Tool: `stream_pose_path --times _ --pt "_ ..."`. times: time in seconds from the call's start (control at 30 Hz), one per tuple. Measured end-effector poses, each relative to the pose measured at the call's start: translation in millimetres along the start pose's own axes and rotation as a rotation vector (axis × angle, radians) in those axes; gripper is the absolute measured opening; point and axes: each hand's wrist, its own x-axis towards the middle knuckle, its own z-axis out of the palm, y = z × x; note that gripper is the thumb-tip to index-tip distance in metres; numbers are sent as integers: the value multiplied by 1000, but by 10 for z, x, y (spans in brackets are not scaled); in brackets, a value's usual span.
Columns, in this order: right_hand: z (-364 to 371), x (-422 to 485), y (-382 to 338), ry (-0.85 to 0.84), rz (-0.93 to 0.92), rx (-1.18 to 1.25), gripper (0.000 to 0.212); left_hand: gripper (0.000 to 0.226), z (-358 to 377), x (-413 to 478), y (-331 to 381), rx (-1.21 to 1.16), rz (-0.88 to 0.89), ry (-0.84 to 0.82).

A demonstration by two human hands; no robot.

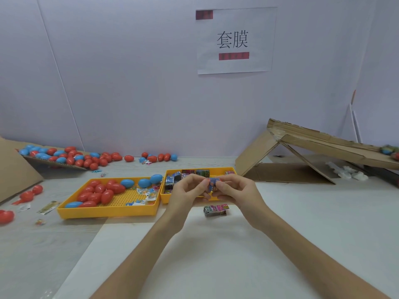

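Note:
A small blue printed film sleeve (212, 184) is pinched between both of my hands, above the front of the right yellow tray (218, 172). My left hand (187, 190) grips its left side with thumb and curled fingers. My right hand (234, 188) grips its right side the same way. That tray holds several more printed sleeves (172, 180). One flat pink-and-green sleeve (215, 210) lies on the table just below my hands.
The left yellow tray (108, 210) holds several red and blue plastic eggs (101, 192) and small packets. More eggs (71, 157) lie along the back wall and on cardboard at left. A cardboard ramp (302, 145) stands at right. A paper sign (234, 39) hangs on the wall.

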Motion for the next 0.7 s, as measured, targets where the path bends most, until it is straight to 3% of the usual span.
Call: stream_pose_path --times 0.2,0.5,0.63,0.7 --pt "-55 18 8 -63 91 115 32 14 -6 8 -21 32 5 18" --pt "-68 7 8 -73 123 76 36 27 21 -1 -43 -2 -1 35" --pt "-2 -8 9 21 -21 -121 27 30 27 10 -46 -52 -27 54" --pt "22 -20 7 73 -131 -263 33 24 25 9 -44 -89 -39 53"
